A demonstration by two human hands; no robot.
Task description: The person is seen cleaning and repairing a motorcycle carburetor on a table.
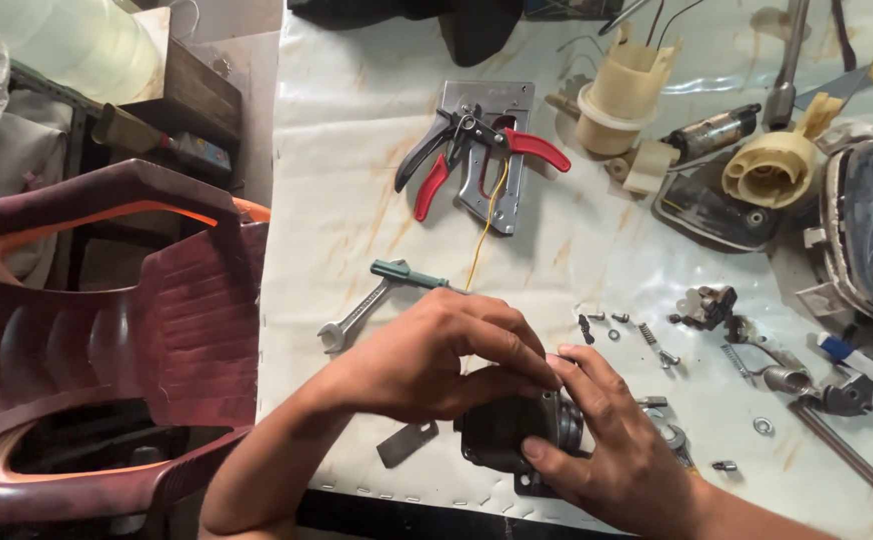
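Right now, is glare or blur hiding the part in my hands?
Head view: even, soft light, no harsh glare; the dark metal cylindrical part is sharp but mostly covered by the left hand and right hand; wide-angle bending at edges.

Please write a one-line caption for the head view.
Both hands, left hand and right hand, grip a dark metal part on a cluttered workbench.

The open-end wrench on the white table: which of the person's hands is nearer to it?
Left. The left hand lies just right of and below the wrench, not touching it. The right hand is farther right, gripping the dark metal part with the left.
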